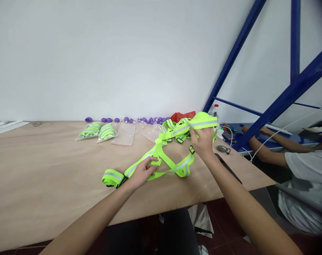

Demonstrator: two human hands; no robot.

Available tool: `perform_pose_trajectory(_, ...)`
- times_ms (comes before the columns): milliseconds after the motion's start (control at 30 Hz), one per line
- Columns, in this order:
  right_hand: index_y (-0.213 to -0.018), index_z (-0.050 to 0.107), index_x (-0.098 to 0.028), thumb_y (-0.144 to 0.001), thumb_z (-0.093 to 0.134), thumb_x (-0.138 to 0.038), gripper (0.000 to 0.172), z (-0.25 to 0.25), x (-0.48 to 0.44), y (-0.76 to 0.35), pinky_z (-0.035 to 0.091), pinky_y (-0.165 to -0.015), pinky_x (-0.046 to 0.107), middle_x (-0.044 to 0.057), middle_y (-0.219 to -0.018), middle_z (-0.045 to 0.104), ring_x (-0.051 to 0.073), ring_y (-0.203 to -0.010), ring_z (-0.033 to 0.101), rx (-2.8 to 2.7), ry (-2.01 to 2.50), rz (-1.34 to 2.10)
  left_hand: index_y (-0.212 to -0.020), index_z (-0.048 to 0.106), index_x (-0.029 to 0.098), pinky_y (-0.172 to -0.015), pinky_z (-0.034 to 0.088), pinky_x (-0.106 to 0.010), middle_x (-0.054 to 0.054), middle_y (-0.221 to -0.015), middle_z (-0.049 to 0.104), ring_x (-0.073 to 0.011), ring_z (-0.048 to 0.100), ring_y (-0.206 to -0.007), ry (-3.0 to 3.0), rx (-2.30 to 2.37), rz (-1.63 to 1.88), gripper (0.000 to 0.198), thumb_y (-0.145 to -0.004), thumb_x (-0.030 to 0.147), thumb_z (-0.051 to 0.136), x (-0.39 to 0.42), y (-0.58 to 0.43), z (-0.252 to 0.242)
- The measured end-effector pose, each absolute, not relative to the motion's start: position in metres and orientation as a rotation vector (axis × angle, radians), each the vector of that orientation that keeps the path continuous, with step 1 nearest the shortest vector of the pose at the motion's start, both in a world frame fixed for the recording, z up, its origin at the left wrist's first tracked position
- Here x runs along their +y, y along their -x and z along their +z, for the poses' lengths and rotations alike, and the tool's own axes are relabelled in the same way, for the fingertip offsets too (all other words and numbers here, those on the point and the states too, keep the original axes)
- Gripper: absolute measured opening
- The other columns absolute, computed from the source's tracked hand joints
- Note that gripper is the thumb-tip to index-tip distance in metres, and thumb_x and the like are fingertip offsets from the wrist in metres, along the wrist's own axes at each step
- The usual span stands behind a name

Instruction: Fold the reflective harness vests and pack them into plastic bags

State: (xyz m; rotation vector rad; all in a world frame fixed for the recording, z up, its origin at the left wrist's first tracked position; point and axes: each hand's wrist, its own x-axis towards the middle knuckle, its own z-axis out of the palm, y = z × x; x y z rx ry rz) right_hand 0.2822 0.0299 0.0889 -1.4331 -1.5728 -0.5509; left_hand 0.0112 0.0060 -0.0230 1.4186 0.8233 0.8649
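A neon-yellow reflective vest made of elastic straps with grey stripes and black buckles lies loosely spread on the table in front of me. My right hand is closed around a strap at its upper right and holds that part above the tabletop. Lower down, near the middle of the vest, my left hand has its fingers curled at a short strap piece; its thumb is hidden. A looped strap end rests left of my left wrist. Behind the held part, more neon straps with buckles lie in a heap.
Two filled clear bags lie at the back, beside an empty plastic bag. Purple rolls line the wall. At right are a round metal object, a dark phone-like slab, a blue frame and another person's arms.
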Motion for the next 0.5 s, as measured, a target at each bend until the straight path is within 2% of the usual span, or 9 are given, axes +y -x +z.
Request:
perform_pose_trajectory(100, -0.111, 0.076, -0.025, -0.095, 0.048, -0.03, 0.033, 0.066, 0.018, -0.278, 0.037, -0.106, 0.053, 0.013, -0.118, 0.072, 0.035, -0.12, 0.058, -1.958, 1.548, -0.558, -0.111, 0.06, 0.018, -0.072, 0.049, -0.031, -0.003, -0.079, 0.064, -0.0207, 0.066, -0.082, -1.425, 0.833, 0.874, 0.039, -0.081, 0.042, 0.064, 0.007, -0.011, -0.024)
perform_pose_trajectory(200, -0.13, 0.067, -0.031, -0.095, 0.043, -0.02, 0.044, 0.035, -0.002, -0.266, 0.035, -0.111, 0.051, 0.008, -0.139, 0.063, 0.033, -0.132, 0.052, -2.275, 1.619, -0.346, -0.112, 0.061, 0.018, -0.07, 0.046, -0.03, -0.001, -0.075, 0.061, -0.0174, 0.061, -0.072, -1.447, 0.852, 0.866, 0.04, -0.081, 0.043, 0.063, 0.007, -0.011, -0.022)
perform_pose_trajectory(367, -0.147, 0.051, -0.023, -0.092, 0.043, -0.018, 0.056, 0.012, -0.046, -0.237, 0.034, -0.114, 0.056, 0.012, -0.157, 0.042, 0.035, -0.143, 0.04, -2.514, 1.69, -0.016, -0.111, 0.06, 0.018, -0.066, 0.044, -0.028, -0.003, -0.081, 0.064, -0.017, 0.06, -0.072, -1.459, 0.865, 0.868, 0.039, -0.082, 0.043, 0.063, 0.005, -0.011, -0.017)
perform_pose_trajectory(433, -0.148, 0.049, -0.018, -0.085, 0.053, -0.021, 0.063, 0.025, -0.072, -0.227, 0.039, -0.11, 0.055, 0.016, -0.154, 0.044, 0.038, -0.14, 0.043, -2.476, 1.781, 0.151, -0.111, 0.061, 0.018, -0.066, 0.044, -0.028, -0.003, -0.082, 0.064, -0.0175, 0.06, -0.074, -1.468, 0.869, 0.863, 0.039, -0.082, 0.044, 0.063, 0.005, -0.01, -0.017)
perform_pose_trajectory(500, -0.141, 0.057, -0.018, -0.082, 0.063, -0.028, 0.061, 0.045, -0.097, -0.224, 0.047, -0.103, 0.052, 0.018, -0.144, 0.056, 0.04, -0.128, 0.055, -2.456, 1.751, 0.402, -0.112, 0.061, 0.018, -0.066, 0.044, -0.028, -0.004, -0.082, 0.065, -0.018, 0.06, -0.075, -1.478, 0.872, 0.865, 0.04, -0.082, 0.044, 0.063, 0.005, -0.01, -0.017)
